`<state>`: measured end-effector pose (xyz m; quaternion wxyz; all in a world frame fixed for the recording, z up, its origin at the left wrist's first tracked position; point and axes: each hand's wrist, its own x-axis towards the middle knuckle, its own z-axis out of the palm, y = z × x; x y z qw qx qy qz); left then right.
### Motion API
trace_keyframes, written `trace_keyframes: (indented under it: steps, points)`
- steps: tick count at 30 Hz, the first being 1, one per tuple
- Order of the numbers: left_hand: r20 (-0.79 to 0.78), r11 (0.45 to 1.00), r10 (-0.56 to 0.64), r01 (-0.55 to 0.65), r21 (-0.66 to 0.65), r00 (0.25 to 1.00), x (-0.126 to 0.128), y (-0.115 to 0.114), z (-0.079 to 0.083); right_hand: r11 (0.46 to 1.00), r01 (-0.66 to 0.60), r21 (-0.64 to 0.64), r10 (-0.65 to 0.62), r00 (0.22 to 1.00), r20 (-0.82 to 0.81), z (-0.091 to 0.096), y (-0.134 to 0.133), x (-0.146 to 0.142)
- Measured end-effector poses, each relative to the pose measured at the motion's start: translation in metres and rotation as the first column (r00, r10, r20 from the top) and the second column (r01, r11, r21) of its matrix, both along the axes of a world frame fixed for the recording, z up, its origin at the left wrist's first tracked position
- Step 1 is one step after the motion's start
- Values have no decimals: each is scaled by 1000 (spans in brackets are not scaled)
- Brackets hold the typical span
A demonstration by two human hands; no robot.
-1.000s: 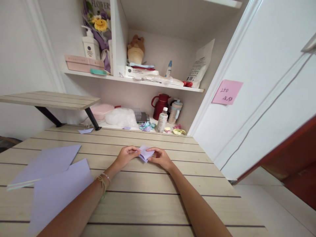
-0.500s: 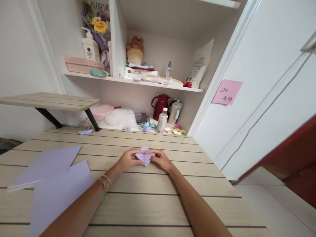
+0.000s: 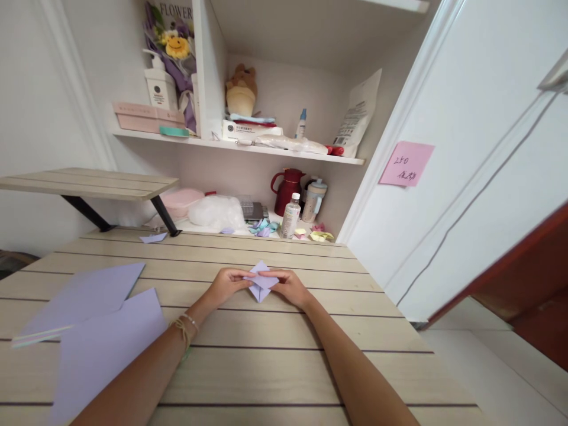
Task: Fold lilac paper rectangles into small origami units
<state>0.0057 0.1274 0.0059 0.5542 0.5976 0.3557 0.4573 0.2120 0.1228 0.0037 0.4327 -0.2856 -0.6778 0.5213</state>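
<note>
A small piece of folded purple paper [image 3: 261,283] is held just over the wooden desk [image 3: 275,367], its creased flaps making a diamond outline. On its left side my left hand [image 3: 228,286] pinches it between thumb and fingers. My right hand [image 3: 287,286] grips the opposite side, fingertips reaching across the upper face. Bracelets circle my left wrist. Two larger purple sheets [image 3: 110,331] lie to the left of my left forearm, one overlapping the other.
A low wooden riser [image 3: 93,181] on black legs stands at the back left. Along the back are a plastic bottle [image 3: 290,218], a red jug [image 3: 287,190], a tumbler [image 3: 314,201] and folded paper scraps [image 3: 264,228]. A small purple paper piece [image 3: 153,238] lies near the riser.
The folded paper's lower part has opened from a narrow point into a wider diamond with a visible centre crease. Both hands keep nearly the same place.
</note>
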Motion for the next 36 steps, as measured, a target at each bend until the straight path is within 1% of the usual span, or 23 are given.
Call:
trace_keyframes:
  steps: [3,7,8,10,13,17,20,22,27,32,36]
  points:
    - [-32,1000,-6,7,15,999,1,-3,3,999,-42,15,42,998,38,3,-1,-2]
    - [-72,998,54,-51,38,996,0,-3,5,1000,-6,17,6,1000,-16,5,-2,-3]
    - [-80,997,67,-64,42,995,-1,-2,5,1000,21,3,-21,999,-33,4,-2,-2]
    - [-76,995,98,-96,39,992,-1,-2,5,992,115,-60,-120,989,-88,3,-2,-2]
    - [-16,990,139,-139,-5,990,1,-2,4,954,244,-176,-271,950,-155,0,0,-1]
    - [81,987,156,-151,-62,985,4,-3,3,928,306,-211,-342,926,-163,-1,2,0]
    - [110,987,151,-143,-78,982,4,-3,3,914,327,-241,-372,911,-177,-1,4,0]
    - [107,987,149,-141,-81,983,4,-2,3,913,319,-256,-370,910,-185,-1,4,0]
    - [186,977,206,-191,-95,961,2,1,3,945,217,-244,-264,947,-182,-3,4,0]
    - [183,982,167,-146,-123,969,2,-1,3,928,229,-293,-297,932,-210,-5,6,5]
    - [176,972,216,-194,-135,960,4,-3,4,933,165,-319,-235,952,-195,-6,8,11]
